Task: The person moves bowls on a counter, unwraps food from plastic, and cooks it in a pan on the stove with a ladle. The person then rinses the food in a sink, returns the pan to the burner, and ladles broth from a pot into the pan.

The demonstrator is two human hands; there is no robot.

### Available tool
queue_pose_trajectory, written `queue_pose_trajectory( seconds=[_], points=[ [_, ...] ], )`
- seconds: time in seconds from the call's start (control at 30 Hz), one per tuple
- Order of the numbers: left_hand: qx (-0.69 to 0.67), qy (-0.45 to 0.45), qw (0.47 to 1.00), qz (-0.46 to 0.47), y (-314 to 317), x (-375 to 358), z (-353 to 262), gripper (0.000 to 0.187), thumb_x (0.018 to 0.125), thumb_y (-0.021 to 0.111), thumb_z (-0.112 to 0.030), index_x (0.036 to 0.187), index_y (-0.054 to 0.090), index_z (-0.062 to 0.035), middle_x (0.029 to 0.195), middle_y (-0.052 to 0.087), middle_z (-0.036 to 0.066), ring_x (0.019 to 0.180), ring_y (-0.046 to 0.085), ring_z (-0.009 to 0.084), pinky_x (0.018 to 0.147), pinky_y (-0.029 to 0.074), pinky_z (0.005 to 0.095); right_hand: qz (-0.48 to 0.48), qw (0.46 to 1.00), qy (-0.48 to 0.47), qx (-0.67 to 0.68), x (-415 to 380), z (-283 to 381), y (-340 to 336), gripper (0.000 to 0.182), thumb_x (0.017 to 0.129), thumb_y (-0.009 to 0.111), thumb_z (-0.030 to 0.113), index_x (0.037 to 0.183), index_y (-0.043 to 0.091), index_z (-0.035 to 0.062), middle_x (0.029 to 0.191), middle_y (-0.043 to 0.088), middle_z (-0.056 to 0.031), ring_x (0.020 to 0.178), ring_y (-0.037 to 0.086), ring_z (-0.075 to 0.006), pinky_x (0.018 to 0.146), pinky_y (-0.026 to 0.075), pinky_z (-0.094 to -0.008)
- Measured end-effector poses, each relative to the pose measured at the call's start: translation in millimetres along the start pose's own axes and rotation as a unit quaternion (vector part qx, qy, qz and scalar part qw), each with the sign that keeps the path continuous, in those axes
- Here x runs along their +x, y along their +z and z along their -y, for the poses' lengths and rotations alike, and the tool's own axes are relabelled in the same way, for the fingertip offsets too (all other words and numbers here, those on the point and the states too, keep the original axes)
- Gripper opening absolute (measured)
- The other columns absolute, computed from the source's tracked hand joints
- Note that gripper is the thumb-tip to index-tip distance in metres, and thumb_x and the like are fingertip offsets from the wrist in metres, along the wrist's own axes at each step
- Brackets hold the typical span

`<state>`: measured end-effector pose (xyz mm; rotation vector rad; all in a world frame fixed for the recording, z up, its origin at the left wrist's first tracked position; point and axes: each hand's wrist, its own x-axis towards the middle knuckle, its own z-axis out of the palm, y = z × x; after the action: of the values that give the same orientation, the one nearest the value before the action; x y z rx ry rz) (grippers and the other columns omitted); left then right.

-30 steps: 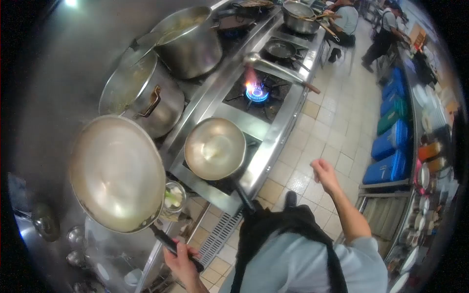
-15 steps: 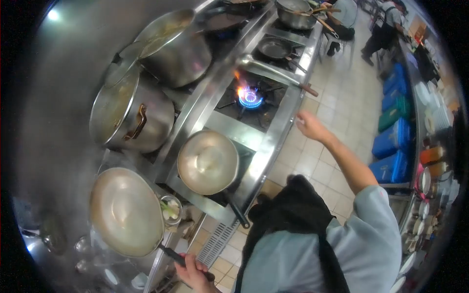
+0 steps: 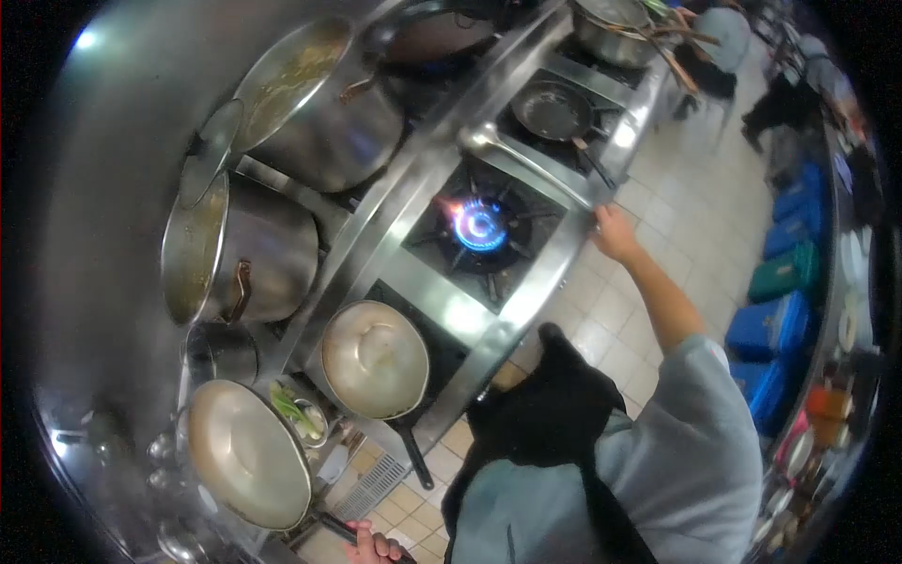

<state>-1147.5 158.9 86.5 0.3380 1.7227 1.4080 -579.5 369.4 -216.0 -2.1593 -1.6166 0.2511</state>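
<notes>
My left hand point(image 3: 373, 545) is closed around the dark handle of a pale, wide frying pan point(image 3: 249, 456), held tilted at the lower left. My right hand point(image 3: 613, 232) is closed on the handle end of a long metal ladle point(image 3: 531, 164), whose bowl rests on the stove beyond the lit burner. The hand covers the ladle's brown grip. A second pale frying pan point(image 3: 374, 359) sits on the burner nearest me, its black handle pointing toward me. Blue flame with an orange lick rises from the open burner point(image 3: 479, 226) between the pan and the ladle.
Two big stockpots point(image 3: 272, 249) stand along the back left. A small black pan point(image 3: 552, 111) and a steel pot point(image 3: 611, 38) occupy farther burners. A bowl of cut green vegetables point(image 3: 305, 418) lies beside my pan. Blue bins point(image 3: 770, 329) line the right side; other people stand farther off.
My right hand has moved from just off the stove's edge onto the ladle's handle and closed on it. My left hand still holds the pan, now lower in view. The view has shifted.
</notes>
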Motion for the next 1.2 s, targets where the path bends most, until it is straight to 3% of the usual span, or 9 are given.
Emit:
queue_pose_trajectory(
  seconds=[0.17, 0.27, 0.33, 0.37, 0.43, 0.53, 0.63, 0.83, 1.2],
  points=[
    [0.021, -0.012, 1.0, -0.011, 40.8, -12.4, 2.6, 0.018, 0.095, 0.059, -0.016, 0.111, 0.052, -0.009, 0.067, 0.049, -0.003, 0.044, 0.037, 0.0046, 0.037, 0.03, 0.0187, 0.038, 0.998, 0.05, 0.006, 29.7, -48.9, 36.6, 0.044, 0.075, 0.063, 0.006, 0.116, 0.048, 0.0008, 0.11, 0.055, -0.0249, 0.105, 0.053, -0.0437, 0.089, 0.045, -0.0487],
    [0.031, 0.025, 0.998, -0.041, 50.9, -1.2, 2.5, 0.021, 0.092, 0.058, -0.011, 0.11, 0.048, -0.0052, 0.077, 0.057, 0.003, 0.042, 0.036, 0.0041, 0.035, 0.03, 0.0201, 0.088, 0.986, 0.038, 0.137, 25.6, -35.4, 15.2, 0.042, 0.078, 0.062, 0.007, 0.118, 0.052, -0.0008, 0.109, 0.059, -0.0235, 0.103, 0.057, -0.0386, 0.089, 0.045, -0.0452],
    [0.012, 0.028, 0.999, -0.032, 61.6, 10.5, -0.1, 0.021, 0.092, 0.059, -0.011, 0.109, 0.049, -0.0048, 0.078, 0.059, 0.003, 0.043, 0.036, 0.0041, 0.036, 0.031, 0.0203, 0.116, 0.931, 0.102, 0.332, 23.6, -38.1, 27.1, 0.037, 0.084, 0.058, 0.007, 0.119, 0.051, -0.0042, 0.096, 0.061, -0.0159, 0.09, 0.06, -0.0266, 0.081, 0.048, -0.0386],
    [0.004, 0.015, 0.999, -0.029, 66.5, 15.1, -4.8, 0.019, 0.091, 0.059, -0.009, 0.107, 0.049, -0.0053, 0.078, 0.059, 0.004, 0.042, 0.037, 0.0046, 0.036, 0.031, 0.021, 0.097, 0.958, 0.064, 0.262, 18.5, -62.6, 46.2, 0.033, 0.086, 0.056, 0.005, 0.118, 0.052, -0.0031, 0.085, 0.058, -0.0091, 0.072, 0.057, -0.0163, 0.065, 0.049, -0.0314],
    [-0.033, 0.024, 0.999, -0.025, 63.5, 21.1, -1.1, 0.019, 0.092, 0.059, -0.009, 0.107, 0.048, -0.0051, 0.078, 0.06, 0.004, 0.043, 0.039, 0.005, 0.037, 0.032, 0.0215, 0.161, 0.888, 0.1, 0.419, -5.9, 4.4, -14.8, 0.029, 0.088, 0.053, 0.005, 0.117, 0.053, 0.0014, 0.074, 0.048, -0.0005, 0.051, 0.042, -0.0044, 0.042, 0.033, -0.0217],
    [-0.051, 0.023, 0.998, -0.001, 62.7, 37.4, 4.0, 0.018, 0.092, 0.059, -0.008, 0.106, 0.048, -0.0047, 0.078, 0.06, 0.005, 0.045, 0.041, 0.0059, 0.037, 0.034, 0.0222, 0.11, 0.861, 0.127, 0.48, -34.1, 65.5, -53.5, 0.023, 0.089, 0.051, 0.007, 0.111, 0.053, 0.0008, 0.071, 0.05, -0.0005, 0.052, 0.047, -0.007, 0.042, 0.036, -0.0219],
    [-0.046, 0.015, 0.999, 0.013, 50.5, 53.4, 4.2, 0.018, 0.092, 0.06, -0.009, 0.105, 0.048, -0.0045, 0.077, 0.06, 0.007, 0.045, 0.042, 0.0071, 0.038, 0.035, 0.0233, 0.087, 0.801, 0.104, 0.583, -50.7, 139.1, -107.2, 0.036, 0.09, 0.054, 0.008, 0.126, 0.048, 0.0011, 0.077, 0.051, -0.0011, 0.05, 0.046, -0.0073, 0.041, 0.039, -0.0215],
    [-0.064, -0.003, 0.997, 0.053, 26.0, 85.8, 9.4, 0.021, 0.093, 0.06, -0.011, 0.108, 0.048, -0.0026, 0.08, 0.061, 0.01, 0.044, 0.046, 0.0087, 0.038, 0.037, 0.0246, 0.208, 0.705, -0.026, 0.677, -17.1, 283.0, -187.6, 0.055, 0.09, 0.057, 0.012, 0.138, 0.034, -0.0024, 0.067, 0.049, -0.0032, 0.035, 0.044, -0.0115, 0.028, 0.041, -0.0261],
    [-0.061, -0.036, 0.985, 0.155, -27.8, 110.4, 13.6, 0.025, 0.091, 0.059, -0.004, 0.113, 0.048, 0.0002, 0.094, 0.066, 0.014, 0.051, 0.052, 0.0094, 0.042, 0.04, 0.0234, 0.335, 0.79, -0.087, 0.506, 13.5, 514.8, -194.7, 0.043, 0.081, 0.055, 0.009, 0.122, 0.049, -0.0041, 0.056, 0.045, -0.0026, 0.038, 0.045, -0.0107, 0.032, 0.037, -0.0254]
  ],
)
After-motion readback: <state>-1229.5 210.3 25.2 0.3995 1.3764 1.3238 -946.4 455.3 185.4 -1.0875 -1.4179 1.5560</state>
